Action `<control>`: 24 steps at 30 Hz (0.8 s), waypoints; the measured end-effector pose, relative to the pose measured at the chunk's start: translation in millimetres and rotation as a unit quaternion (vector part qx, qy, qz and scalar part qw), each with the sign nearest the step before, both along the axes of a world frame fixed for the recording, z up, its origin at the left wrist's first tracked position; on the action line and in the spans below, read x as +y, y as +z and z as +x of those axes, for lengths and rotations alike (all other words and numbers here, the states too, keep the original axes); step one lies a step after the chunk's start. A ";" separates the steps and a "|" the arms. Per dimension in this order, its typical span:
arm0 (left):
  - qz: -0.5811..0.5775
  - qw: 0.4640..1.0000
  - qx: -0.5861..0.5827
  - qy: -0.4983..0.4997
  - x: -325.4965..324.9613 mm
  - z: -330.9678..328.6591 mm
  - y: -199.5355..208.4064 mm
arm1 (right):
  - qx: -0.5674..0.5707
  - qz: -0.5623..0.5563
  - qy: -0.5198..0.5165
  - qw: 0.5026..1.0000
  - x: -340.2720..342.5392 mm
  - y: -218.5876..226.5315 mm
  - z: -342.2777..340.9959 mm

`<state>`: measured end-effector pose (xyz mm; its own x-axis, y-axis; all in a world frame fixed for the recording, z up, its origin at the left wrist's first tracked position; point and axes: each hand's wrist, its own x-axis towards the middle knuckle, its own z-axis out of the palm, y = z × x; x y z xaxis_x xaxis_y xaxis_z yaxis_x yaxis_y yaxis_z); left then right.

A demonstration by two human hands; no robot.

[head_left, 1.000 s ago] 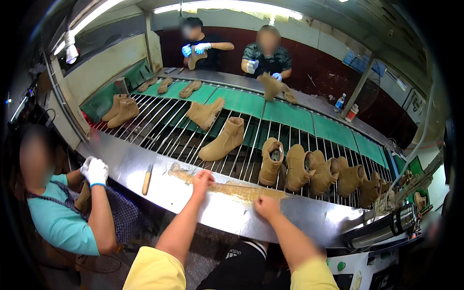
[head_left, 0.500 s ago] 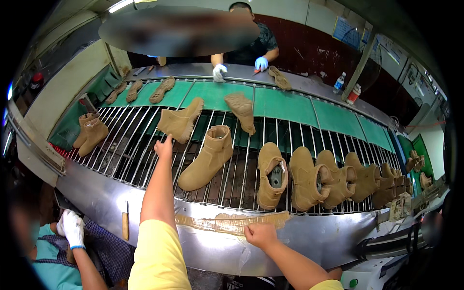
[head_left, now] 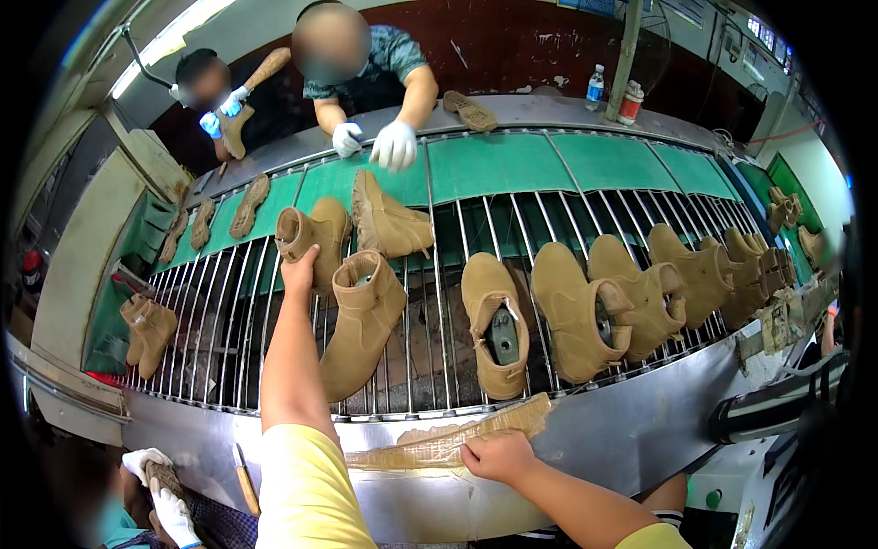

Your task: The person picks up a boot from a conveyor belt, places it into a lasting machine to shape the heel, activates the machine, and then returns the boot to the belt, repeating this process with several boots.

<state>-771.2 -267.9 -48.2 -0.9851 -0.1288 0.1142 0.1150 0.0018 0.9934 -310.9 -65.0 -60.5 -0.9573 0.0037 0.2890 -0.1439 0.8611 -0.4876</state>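
My left hand [head_left: 300,271] reaches forward over the metal rods and is closed on a tan ankle boot [head_left: 331,240], its shaft opening toward the left. Just in front of my left forearm another tan boot [head_left: 361,320] stands with its toe toward me. Beyond it, a boot [head_left: 391,220] is tilted, with its sole to the left. My right hand [head_left: 498,455] is curled closed and rests on brown tape [head_left: 412,450] along the metal edge; its fingertips are hidden. Nearest ahead of it is an open-topped boot [head_left: 496,320] with a dark form inside.
More boots [head_left: 576,311] line the rods to the right; a pair [head_left: 146,331] stands far left. Loose soles [head_left: 249,206] lie on the green sheet [head_left: 476,169]. A wooden-handled knife [head_left: 245,480] lies on the metal edge. Gloved co-workers are across the rack and at lower left.
My left hand has turned the boot upright from its side. The tilted boot beyond has shifted left and turned. A co-worker's gloved hands now reach over the rack's far side. My right hand stays on the tape.
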 end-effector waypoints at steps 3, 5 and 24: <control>0.127 0.977 -0.161 0.051 18.0 21.3 35.6 | -0.018 0.006 0.002 1.000 3.8 -0.8 3.2; 0.261 0.951 -0.165 -0.020 -63.3 26.2 33.2 | -0.021 0.000 0.035 0.999 -8.9 4.1 1.8; 0.538 0.818 -0.154 -0.136 -105.4 625.0 81.1 | -0.210 -0.669 0.149 0.697 -80.2 110.5 159.7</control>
<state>-146.3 -373.3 32.9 -0.9547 0.2376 -0.1791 -0.2904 -0.8757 0.3859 -151.1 -145.2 50.1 -0.9724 -0.2156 -0.0891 0.1787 -0.4431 -0.8785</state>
